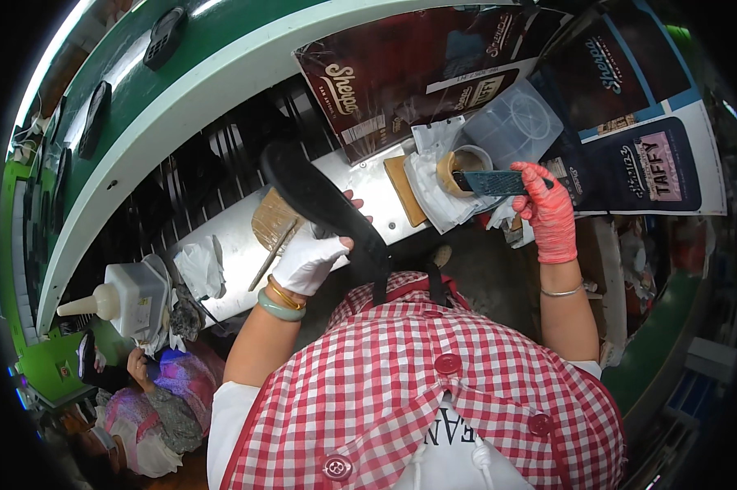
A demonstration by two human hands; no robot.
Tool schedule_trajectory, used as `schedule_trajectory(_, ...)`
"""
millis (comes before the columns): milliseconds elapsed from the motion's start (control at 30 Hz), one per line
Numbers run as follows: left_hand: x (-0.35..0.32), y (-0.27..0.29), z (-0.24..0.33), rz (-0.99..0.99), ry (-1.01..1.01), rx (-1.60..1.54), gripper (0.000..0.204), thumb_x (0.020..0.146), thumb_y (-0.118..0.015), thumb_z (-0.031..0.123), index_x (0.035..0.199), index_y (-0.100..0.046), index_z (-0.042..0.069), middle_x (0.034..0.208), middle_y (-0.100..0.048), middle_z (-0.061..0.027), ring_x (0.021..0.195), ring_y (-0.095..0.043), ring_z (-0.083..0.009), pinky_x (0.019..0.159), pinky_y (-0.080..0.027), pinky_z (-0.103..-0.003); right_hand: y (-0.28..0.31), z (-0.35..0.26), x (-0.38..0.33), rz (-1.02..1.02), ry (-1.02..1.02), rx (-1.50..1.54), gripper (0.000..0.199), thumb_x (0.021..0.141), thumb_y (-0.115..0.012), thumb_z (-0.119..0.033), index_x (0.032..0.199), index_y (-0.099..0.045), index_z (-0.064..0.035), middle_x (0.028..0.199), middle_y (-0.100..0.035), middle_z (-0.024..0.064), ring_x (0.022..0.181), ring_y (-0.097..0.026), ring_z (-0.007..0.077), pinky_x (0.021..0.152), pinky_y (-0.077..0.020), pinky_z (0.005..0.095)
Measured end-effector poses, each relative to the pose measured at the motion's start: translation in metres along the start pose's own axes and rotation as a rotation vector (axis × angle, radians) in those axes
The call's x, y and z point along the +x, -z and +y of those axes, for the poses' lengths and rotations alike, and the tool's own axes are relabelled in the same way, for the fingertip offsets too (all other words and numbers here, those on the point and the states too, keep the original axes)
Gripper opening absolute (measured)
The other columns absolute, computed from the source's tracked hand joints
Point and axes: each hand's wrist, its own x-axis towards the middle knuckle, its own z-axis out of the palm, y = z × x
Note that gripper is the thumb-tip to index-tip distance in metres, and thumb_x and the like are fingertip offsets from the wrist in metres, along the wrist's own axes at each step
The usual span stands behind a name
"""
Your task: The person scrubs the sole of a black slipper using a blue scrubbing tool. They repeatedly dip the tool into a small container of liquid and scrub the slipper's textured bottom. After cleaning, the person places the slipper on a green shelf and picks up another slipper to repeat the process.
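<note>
My left hand [310, 260], in a white glove with bare fingertips, grips a long black shoe sole [323, 198] that is tilted over the metal bench edge. Some of its fingers are hidden behind the sole. A flat teal-handled brush [499, 182] is pinched in my right hand [546, 214], which wears a pinkish-red knit glove. The brush's dark end reaches into a small tub [447, 174] with a tan, tape-like rim; the contents are hard to make out. White crumpled paper [428, 189] lies around the tub, beside a tan block [404, 191].
A translucent plastic container [515, 122] stands behind the tub, against printed dark sheets [401, 73]. Left on the bench are a tan wrapped pad [274, 216], a thin stick [272, 257] and a white nozzle bottle [131, 302]. Black soles [97, 118] lie on a green conveyor. Another person [152, 408] sits lower left.
</note>
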Motion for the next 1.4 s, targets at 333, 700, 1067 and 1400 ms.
schedule_trajectory(333,0.031,0.043,-0.074,0.184,-0.655,0.896,0.069,0.073,-0.072,0.004,0.131,-0.034,0.002,0.124,-0.047,-0.0097,0.114,-0.048,-0.0195,0.097,-0.041,-0.033,0.008,0.041,0.008,0.202,0.042,-0.062,0.031,0.087,-0.063,-0.030,0.103,-0.064,-0.0029,0.076,-0.061,0.0007,0.053,-0.055,0.0034,0.045,-0.0373,0.0143)
schedule_trajectory(700,0.029,0.046,-0.107,0.410,-0.616,1.218,0.060,0.069,-0.073,0.012,0.121,-0.045,0.003,0.093,-0.063,-0.0079,0.086,-0.063,-0.0174,0.078,-0.049,-0.028,0.010,0.057,0.012,0.293,0.046,-0.056,0.034,0.085,-0.066,-0.029,0.103,-0.063,-0.0010,0.079,-0.063,0.0015,0.055,-0.057,0.0059,0.047,-0.0407,0.0170)
schedule_trajectory(1067,0.033,0.065,-0.118,0.332,-0.504,1.062,0.063,0.072,-0.068,0.006,0.126,-0.036,-0.001,0.102,-0.056,-0.0090,0.092,-0.057,-0.0174,0.083,-0.047,-0.027,0.005,0.084,0.035,0.147,-0.015,-0.133,0.031,0.086,-0.064,-0.027,0.107,-0.063,-0.0051,0.083,-0.064,0.0020,0.066,-0.059,0.0082,0.056,-0.0450,0.0207)
schedule_trajectory(1400,0.045,0.034,-0.076,0.313,-0.926,1.835,0.041,0.076,-0.063,0.009,0.115,-0.052,0.000,0.108,-0.059,-0.0134,0.103,-0.055,-0.0285,0.094,-0.042,-0.035,0.004,0.084,0.040,0.098,-0.056,-0.097,0.030,0.087,-0.061,-0.027,0.108,-0.062,-0.0042,0.091,-0.064,0.0023,0.064,-0.060,0.0086,0.051,-0.0424,0.0198)
